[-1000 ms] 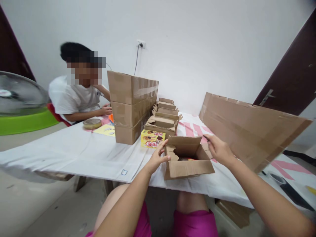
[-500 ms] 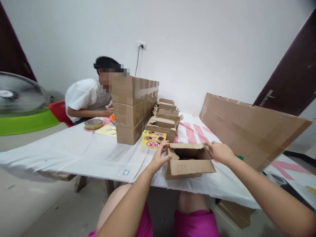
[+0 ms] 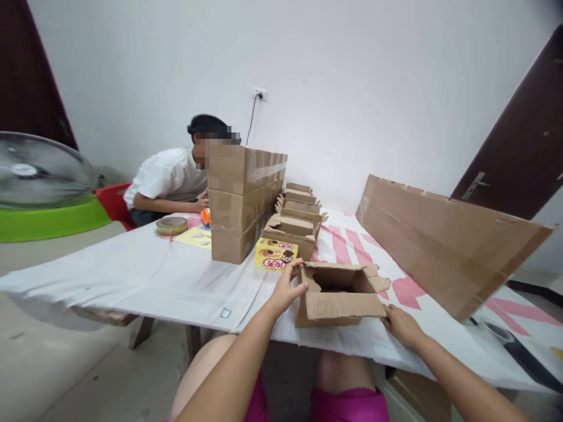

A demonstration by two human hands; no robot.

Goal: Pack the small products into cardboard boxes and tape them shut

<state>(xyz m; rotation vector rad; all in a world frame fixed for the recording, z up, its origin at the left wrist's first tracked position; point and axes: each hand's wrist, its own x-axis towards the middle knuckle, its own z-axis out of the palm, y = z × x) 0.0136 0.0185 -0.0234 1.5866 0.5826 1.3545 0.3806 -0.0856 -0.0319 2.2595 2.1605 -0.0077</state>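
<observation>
A small open cardboard box (image 3: 338, 302) stands at the near edge of the white-covered table (image 3: 145, 275), its flaps spread. My left hand (image 3: 285, 290) pinches the box's torn left flap between thumb and fingers. At the box's lower right corner, my right hand (image 3: 402, 325) rests on the cloth with its fingers touching the front flap; how firmly it grips is unclear. A yellow snack packet (image 3: 276, 257) lies just behind my left hand.
A row of folded small boxes (image 3: 294, 220) runs back from the packet. Stacked taped cartons (image 3: 241, 199) stand left of them. A long cardboard sheet (image 3: 448, 240) leans at right. A person in a white shirt (image 3: 169, 181) sits at the far left near a tape roll (image 3: 171, 225). A fan (image 3: 41, 170) stands left.
My right hand left the box's right flap and dropped to its lower front corner. The back flap folded down, then spread again. The other person leaned further behind the cartons.
</observation>
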